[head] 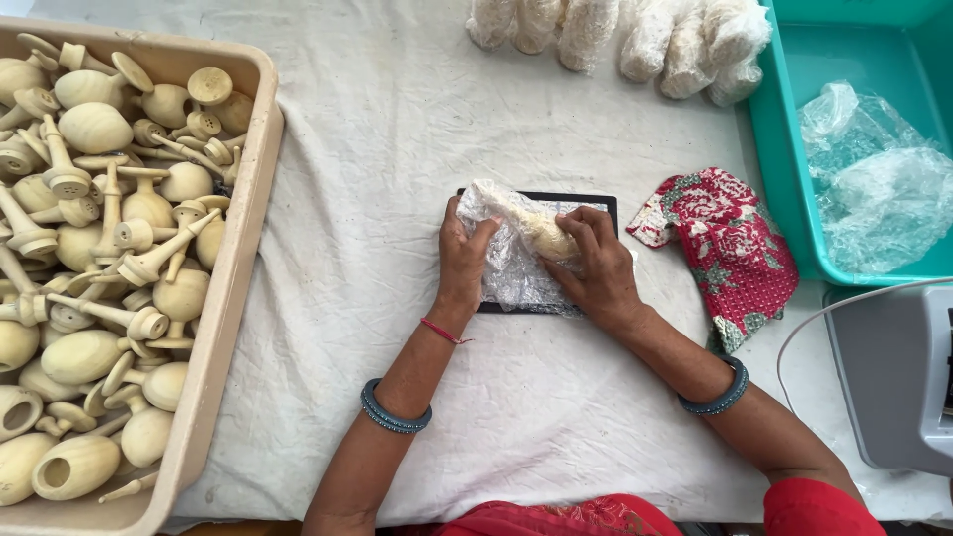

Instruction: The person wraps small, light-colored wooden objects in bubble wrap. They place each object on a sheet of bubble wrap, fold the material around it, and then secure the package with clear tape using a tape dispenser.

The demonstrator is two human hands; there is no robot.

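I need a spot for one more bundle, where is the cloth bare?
Bare cloth lies between the beige bin and the hands, and ahead of the dark mat up to the wrapped bundles. Crowded right: floral rag, teal tub.

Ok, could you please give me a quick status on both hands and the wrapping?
Left hand, right hand: both shut on wrap. Wooden piece half rolled, over black pad. Nothing in the way.

Both forearms reach forward, converging. Left hand (463, 260) palm down, fingers curled, thumb out. Right hand (596, 266) angled inward, fingers bent and pressing down. Wrists well apart.
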